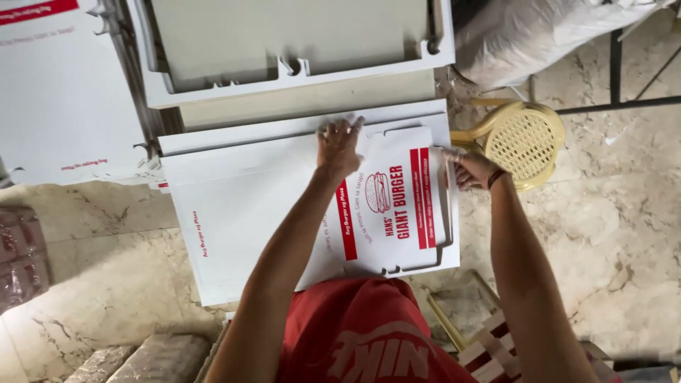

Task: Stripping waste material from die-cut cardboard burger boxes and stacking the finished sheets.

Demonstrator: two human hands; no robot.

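My left hand, fingers spread, presses the flat printed carton blank while my right hand pinches its edge; no fold is raised yet.

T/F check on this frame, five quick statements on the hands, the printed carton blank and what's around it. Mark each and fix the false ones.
1. The left hand lies flat on the white printed carton blank. True.
2. The right hand grips the blank's near edge, by the person's waist. False: it is at the blank's right edge, near the far corner.
3. The printing on the blank is blue. False: it is red, with red bars.
4. A yellow chair with a woven seat stands to the right of the stack. True.
5. The floor is bare wood. False: it looks like veined, marble-like stone.
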